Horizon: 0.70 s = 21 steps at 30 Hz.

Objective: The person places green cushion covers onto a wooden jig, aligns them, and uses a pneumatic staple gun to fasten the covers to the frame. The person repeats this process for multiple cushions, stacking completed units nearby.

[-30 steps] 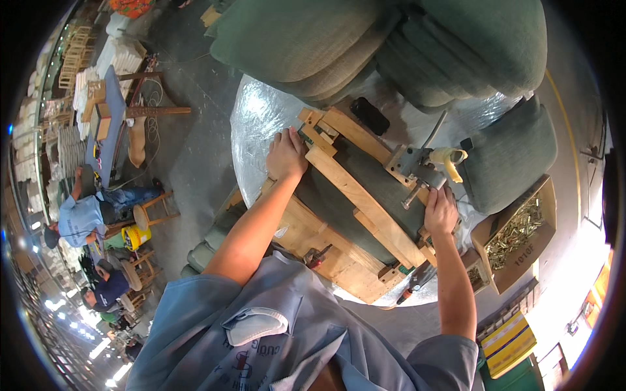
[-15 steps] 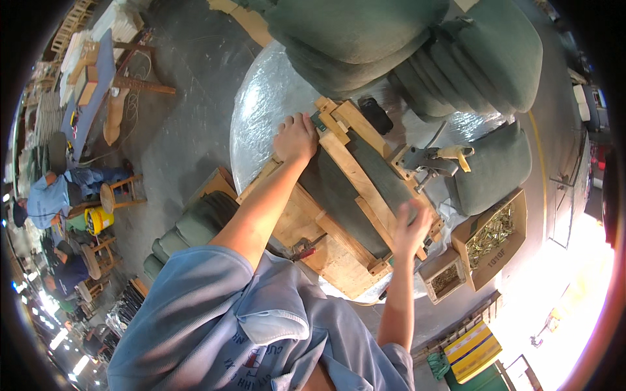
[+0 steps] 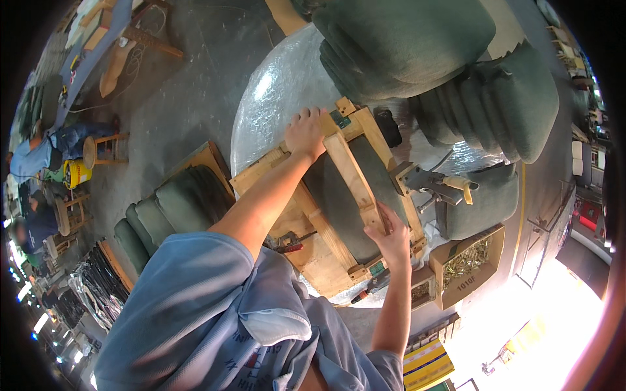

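A wooden bar [image 3: 350, 171] runs lengthwise over a dark green cushioned pad [image 3: 336, 195] set in a wooden frame [image 3: 326, 236]. My left hand [image 3: 305, 135] is closed at the bar's far end, its fingertips partly hidden behind the wood. My right hand [image 3: 393, 238] grips the near end, thumb and fingers on either side. To the right of the bar, a metal toggle clamp [image 3: 427, 179] with a yellowish wrapped handle is fixed to the frame. Another clamp with a red handle [image 3: 290, 246] lies at the frame's left side.
The frame rests on a round table [image 3: 264, 98] wrapped in shiny plastic film. Stacked green cushions [image 3: 411, 45] stand beyond it, and others [image 3: 176, 205] at left. On the right is a cardboard box [image 3: 466, 267] of small brass-coloured pieces. Seated people [image 3: 32, 159] are far left.
My right hand has come left from beside the frame onto the bar's near end. The bar's near end now stands higher off the pad. My view has turned slightly.
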Available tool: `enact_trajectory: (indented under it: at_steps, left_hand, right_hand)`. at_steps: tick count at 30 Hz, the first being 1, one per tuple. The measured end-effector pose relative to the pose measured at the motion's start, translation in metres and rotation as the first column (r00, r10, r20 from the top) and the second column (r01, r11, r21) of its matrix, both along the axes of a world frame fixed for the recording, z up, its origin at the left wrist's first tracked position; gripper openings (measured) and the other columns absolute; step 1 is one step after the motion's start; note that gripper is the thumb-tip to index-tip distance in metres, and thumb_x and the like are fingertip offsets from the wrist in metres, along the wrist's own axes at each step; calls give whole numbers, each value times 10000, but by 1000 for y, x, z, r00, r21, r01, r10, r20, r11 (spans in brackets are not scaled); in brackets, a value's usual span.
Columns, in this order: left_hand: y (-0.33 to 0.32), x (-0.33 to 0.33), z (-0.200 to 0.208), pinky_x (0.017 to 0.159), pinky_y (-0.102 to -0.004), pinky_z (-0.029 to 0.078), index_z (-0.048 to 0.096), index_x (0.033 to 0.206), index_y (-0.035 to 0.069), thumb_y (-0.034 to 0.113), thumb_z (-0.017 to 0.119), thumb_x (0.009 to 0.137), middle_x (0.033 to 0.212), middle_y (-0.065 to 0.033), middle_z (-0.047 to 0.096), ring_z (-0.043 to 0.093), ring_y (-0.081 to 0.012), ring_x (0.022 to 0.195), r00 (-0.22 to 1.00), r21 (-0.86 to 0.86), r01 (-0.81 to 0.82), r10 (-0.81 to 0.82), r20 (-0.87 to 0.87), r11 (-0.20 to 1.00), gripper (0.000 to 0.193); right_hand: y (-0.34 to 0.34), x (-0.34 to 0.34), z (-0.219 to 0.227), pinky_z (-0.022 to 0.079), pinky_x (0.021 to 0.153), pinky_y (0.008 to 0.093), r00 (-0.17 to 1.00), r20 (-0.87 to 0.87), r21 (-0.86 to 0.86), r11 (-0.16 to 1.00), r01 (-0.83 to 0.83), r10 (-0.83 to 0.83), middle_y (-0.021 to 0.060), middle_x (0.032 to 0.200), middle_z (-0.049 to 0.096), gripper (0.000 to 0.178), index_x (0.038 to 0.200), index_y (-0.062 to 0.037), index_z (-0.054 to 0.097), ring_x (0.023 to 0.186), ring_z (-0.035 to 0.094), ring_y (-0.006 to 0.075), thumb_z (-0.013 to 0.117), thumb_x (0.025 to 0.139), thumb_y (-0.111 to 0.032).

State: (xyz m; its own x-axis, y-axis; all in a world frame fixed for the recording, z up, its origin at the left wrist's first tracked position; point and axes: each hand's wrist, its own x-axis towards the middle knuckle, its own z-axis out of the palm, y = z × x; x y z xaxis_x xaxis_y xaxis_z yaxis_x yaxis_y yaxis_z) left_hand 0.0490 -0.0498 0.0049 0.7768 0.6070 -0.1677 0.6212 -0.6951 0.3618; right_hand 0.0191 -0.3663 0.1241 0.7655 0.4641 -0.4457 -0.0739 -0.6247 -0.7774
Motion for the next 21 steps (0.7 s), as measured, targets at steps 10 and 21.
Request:
enact_trajectory:
  at_steps: [10,21]
  left_hand:
    - [-4,6,10,934,-501,538,634,1241,124,339,486,1124,1248,-105,667,655,-335,1167,999,-29,-49,49,-23,998,287]
    - [-2,6,6,924,-514,541,638,1219,98,333,400,1149,1231,-135,675,658,-356,1170,1000,-29,-25,25,-17,999,342]
  right_hand:
    - [-15,28,-15,583,801,276,970,-110,36,974,222,-216,107,1123,770,372,1280,71,716,956,737,135,790,1006,-170]
    - [3,32,-1,585,839,353,959,283,-296,952,72,15,145,1096,790,414,1300,-67,765,911,776,265,779,992,-344]
